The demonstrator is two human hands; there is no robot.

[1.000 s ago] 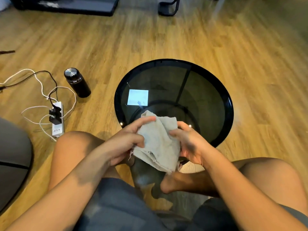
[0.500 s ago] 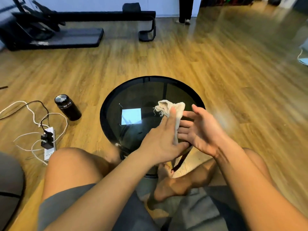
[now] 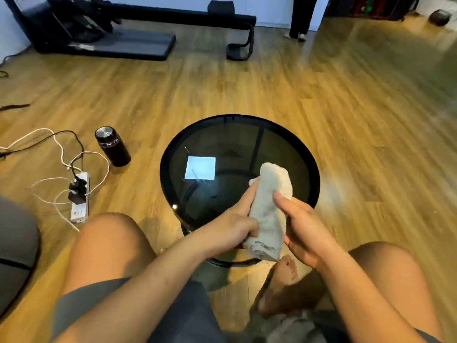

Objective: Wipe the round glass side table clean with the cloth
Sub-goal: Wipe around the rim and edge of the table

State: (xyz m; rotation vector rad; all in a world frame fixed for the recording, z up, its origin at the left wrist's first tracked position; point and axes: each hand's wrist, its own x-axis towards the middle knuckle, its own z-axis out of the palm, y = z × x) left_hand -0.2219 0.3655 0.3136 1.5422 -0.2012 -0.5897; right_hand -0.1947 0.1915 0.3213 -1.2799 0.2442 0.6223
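Observation:
A round side table [image 3: 313, 174] with a dark glass top and a black rim stands on the wooden floor in front of my knees. A bright square reflection shows on the glass. The pale grey cloth [image 3: 270, 211] is folded into a long roll and held above the near right part of the glass. My left hand [image 3: 235, 225] grips its left side with the fingers curled around it. My right hand [image 3: 301, 231] presses flat against its right side. Whether the cloth touches the glass I cannot tell.
A dark bottle [image 3: 112, 147] with a metal lid stands on the floor left of the table. Beyond it lies a white power strip [image 3: 79, 201] with tangled cables. A black exercise machine [image 3: 123, 28] stands at the back. My bare foot [image 3: 282, 285] rests under the table's near edge.
The cloth went from a loose bunch to a folded roll between both hands. My right hand, open beside it half a second ago, now presses against it. The view has tilted upward.

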